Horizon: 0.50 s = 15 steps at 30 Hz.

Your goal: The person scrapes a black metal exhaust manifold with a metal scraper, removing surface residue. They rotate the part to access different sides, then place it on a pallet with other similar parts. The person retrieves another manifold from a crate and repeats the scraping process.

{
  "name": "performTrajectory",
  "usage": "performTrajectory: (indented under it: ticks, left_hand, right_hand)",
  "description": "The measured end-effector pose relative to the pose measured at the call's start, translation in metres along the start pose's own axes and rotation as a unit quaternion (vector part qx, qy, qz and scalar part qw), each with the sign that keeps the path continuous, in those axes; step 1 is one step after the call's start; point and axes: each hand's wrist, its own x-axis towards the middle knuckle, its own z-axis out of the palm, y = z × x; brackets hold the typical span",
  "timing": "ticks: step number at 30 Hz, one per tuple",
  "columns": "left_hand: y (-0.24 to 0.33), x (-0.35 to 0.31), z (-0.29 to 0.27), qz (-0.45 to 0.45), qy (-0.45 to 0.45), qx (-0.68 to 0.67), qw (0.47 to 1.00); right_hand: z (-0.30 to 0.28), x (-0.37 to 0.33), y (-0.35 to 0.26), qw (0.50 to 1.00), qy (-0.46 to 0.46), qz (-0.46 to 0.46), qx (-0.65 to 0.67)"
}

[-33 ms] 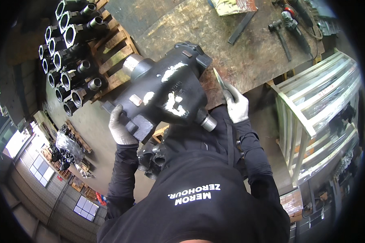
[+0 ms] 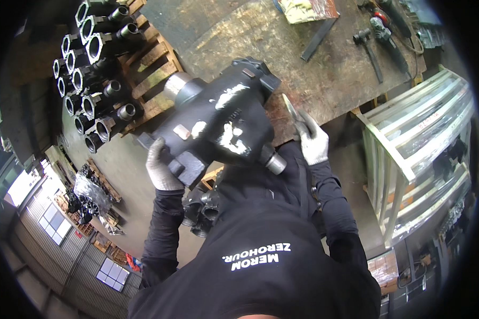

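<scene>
A large black metal casting lies at the near edge of the workbench, reaching out over its left side. White filler-like patches mark its upper face, and bare metal shows on its round ends. My gloved left hand is closed around the blocky flange at its lower left end, fingers partly hidden. To the right of the casting, my gloved right hand grips a slim, pointed, blade-like tool. Its tip points up and left, apart from the casting.
Several similar black castings stand stacked on a wooden pallet at the left. A hammer, an angle grinder, a dark flat bar and a plastic bag lie on the bench. A plastic-wrapped crate stands at right.
</scene>
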Motion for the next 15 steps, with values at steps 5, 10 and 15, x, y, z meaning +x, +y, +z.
performTrajectory:
  ticks: [5, 10, 15]
  left_hand:
    - [-0.003, -0.003, 0.003, 0.055, -0.066, 0.062, 0.994]
    - [0.005, 0.001, -0.001, 0.092, -0.149, 0.232, 0.957]
    - [0.013, -0.002, -0.006, 0.111, -0.179, 0.308, 0.928]
  right_hand:
    - [-0.009, -0.002, 0.013, 0.996, 0.024, 0.072, 0.044]
    - [-0.007, 0.018, 0.002, 0.992, 0.025, 0.099, 0.077]
    - [0.010, 0.048, -0.027, 0.996, 0.003, 0.033, 0.085]
